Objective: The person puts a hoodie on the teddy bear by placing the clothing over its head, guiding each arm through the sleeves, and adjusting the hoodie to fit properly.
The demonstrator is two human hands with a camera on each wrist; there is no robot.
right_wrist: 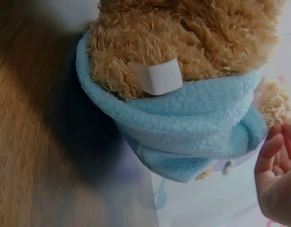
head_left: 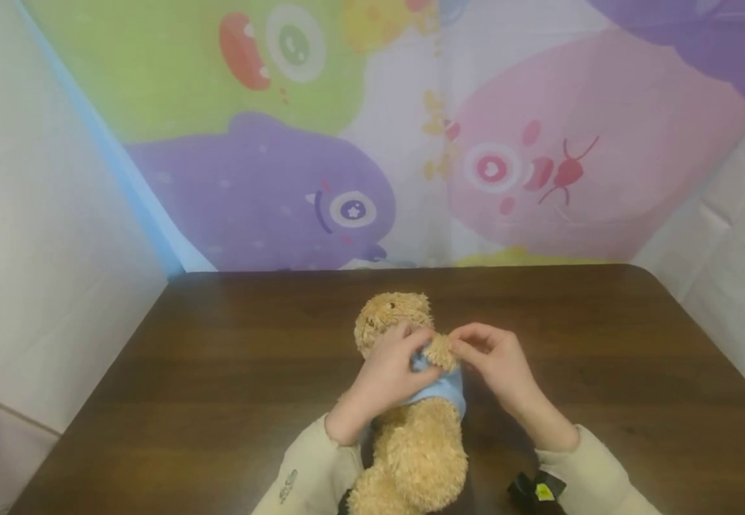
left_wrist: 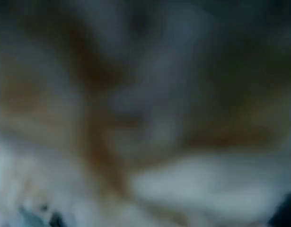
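A shaggy tan teddy bear (head_left: 420,450) in a light blue fleece top (head_left: 443,390) lies on its back on the table, head toward the far edge. Across its chest, my left hand (head_left: 382,375) grips it at the sleeve, thumb and fingers on either side of the bear's arm. My right hand (head_left: 501,361) pinches the end of that arm, the furry paw (head_left: 440,352), between thumb and fingertips. In the right wrist view, a white tag (right_wrist: 162,78) sticks out at the hem of the top. The left wrist view is too blurred to make out.
The dark brown wooden table (head_left: 237,372) extends around the bear. A cartoon-printed curtain (head_left: 411,143) hangs behind it, and pale sheets (head_left: 44,214) hang at the sides. A black strap (head_left: 533,493) is near the right cuff.
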